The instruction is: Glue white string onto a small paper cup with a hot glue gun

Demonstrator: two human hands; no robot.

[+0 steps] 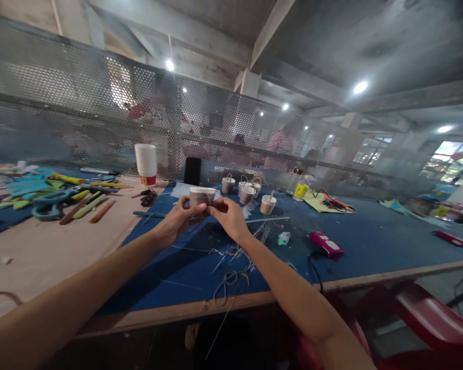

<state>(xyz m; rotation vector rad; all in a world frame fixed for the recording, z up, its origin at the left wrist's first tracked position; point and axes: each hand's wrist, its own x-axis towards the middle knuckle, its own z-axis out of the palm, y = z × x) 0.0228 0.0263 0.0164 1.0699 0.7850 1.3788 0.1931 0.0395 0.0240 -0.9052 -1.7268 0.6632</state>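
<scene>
My left hand is wrapped round the left side of a small grey paper cup with a pale rim, held above the blue table. My right hand pinches the same cup at its lower right side with thumb and fingertips. Whether those fingers also hold a thread or wire, I cannot tell. Below and to the right of my hands lie loose grey cord and several thin wires. Behind them stand several similar cups with looped handles, and a cup with a stick in it.
A stack of white paper cups and a dark phone stand along the perforated metal screen. Scissors and wooden-handled tools lie at left. A yellow-labelled bottle, a magenta box with a black cable and a red chair are at right.
</scene>
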